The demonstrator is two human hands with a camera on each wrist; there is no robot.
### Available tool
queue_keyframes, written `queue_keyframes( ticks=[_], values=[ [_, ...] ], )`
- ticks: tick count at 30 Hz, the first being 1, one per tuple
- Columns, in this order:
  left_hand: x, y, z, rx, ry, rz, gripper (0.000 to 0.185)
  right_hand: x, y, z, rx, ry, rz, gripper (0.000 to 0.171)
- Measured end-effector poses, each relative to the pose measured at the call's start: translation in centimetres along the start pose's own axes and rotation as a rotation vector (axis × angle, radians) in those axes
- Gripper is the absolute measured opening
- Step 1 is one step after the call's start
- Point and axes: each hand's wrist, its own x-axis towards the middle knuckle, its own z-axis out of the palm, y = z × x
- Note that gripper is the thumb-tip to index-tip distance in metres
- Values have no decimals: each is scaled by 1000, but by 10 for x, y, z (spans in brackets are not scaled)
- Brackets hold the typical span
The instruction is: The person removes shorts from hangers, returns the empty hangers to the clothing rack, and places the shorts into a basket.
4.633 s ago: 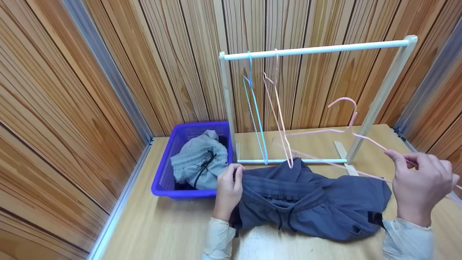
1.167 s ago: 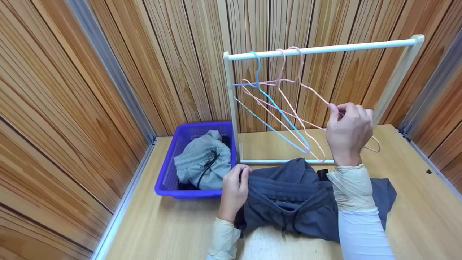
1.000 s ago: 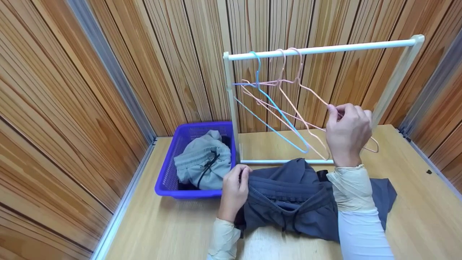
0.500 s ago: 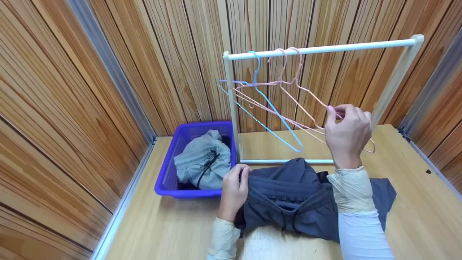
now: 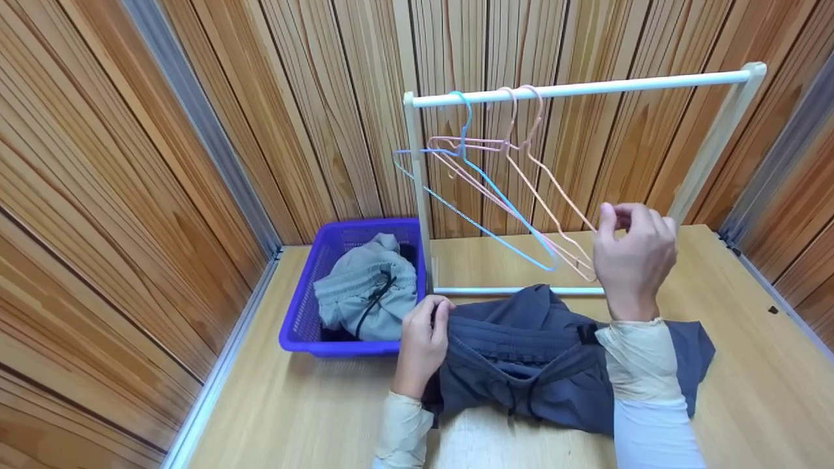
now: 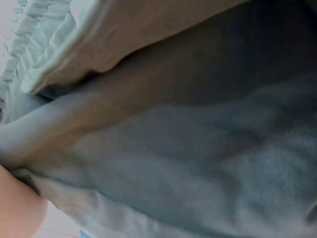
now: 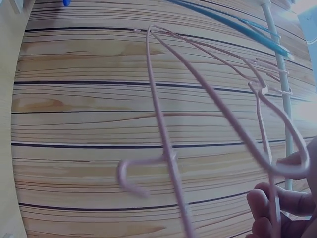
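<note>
A white clothes rack [image 5: 586, 85] stands on the wooden table [image 5: 293, 410]. On its rail hang a blue wire hanger [image 5: 495, 195] and two pink wire hangers [image 5: 554, 189]. My right hand [image 5: 619, 225] is raised at the low corner of the right pink hanger. In the right wrist view that pink hanger [image 7: 163, 124] runs between my fingertips [image 7: 262, 203], which pinch its corner. Dark grey-blue shorts [image 5: 521, 365] lie flat in front of the rack. My left hand [image 5: 433, 312] grips their waistband at the left end. The left wrist view is filled by the dark fabric [image 6: 198, 148].
A purple plastic basket [image 5: 306, 306] sits left of the rack with a light grey garment [image 5: 365, 286] in it. Wood-panelled walls close in the table on the left, back and right. The rack's low bar [image 5: 495, 290] runs just behind the shorts.
My right hand has carried a pink hanger from the right of the table up onto the rail. In the last second the hangers swung left and that hand dropped slightly. My left hand stayed put.
</note>
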Motion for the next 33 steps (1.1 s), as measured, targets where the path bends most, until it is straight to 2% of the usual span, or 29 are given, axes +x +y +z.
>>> queue_keyframes(
  ticks=[11,18,25,30,33],
  values=[
    [0,1,0,-13,3,0,18,-22,15,-26,19,48,111,39],
    [1,0,-1,-17,8,0,18,-38,27,-39,49,106,138,39],
    [0,0,-2,-13,-3,-11,18,-54,44,-38,107,130,135,40],
    [0,-1,-2,-18,-1,-10,19,-66,59,-32,219,194,116,42],
    [0,-2,-2,-22,1,-12,19,-73,67,-28,267,208,141,43]
  ],
)
